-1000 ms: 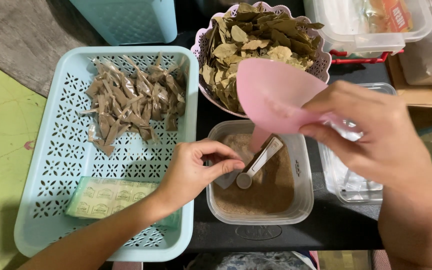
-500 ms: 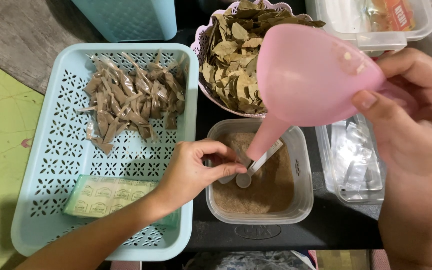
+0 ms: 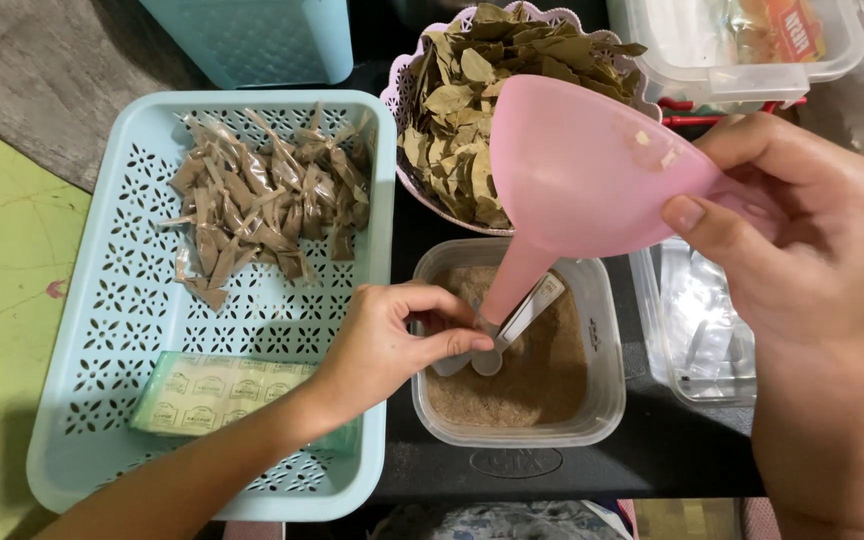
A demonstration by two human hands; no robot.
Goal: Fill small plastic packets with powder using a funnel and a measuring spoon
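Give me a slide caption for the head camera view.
Right hand tilts a pink funnel over a tub of brown powder while the left hand pinches at its spout.

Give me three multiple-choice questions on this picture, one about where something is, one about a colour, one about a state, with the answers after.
1. Where do the small filled plastic packets lie?
A. in the light blue perforated plastic tray
B. in the bowl of dried leaves
C. in the clear tub of powder

2. What colour is the plastic funnel held by the right hand?
A. green
B. pink
C. white

3. How does the funnel stand?
A. lying flat in the tray
B. spout pointing straight up
C. tilted, spout down toward the clear plastic tub of brown powder

Answers: 1 A, the packets are heaped at the far end of the tray. 2 B, its whole body is pink. 3 C, the spout slants down to the fingers of the left hand over the tub.
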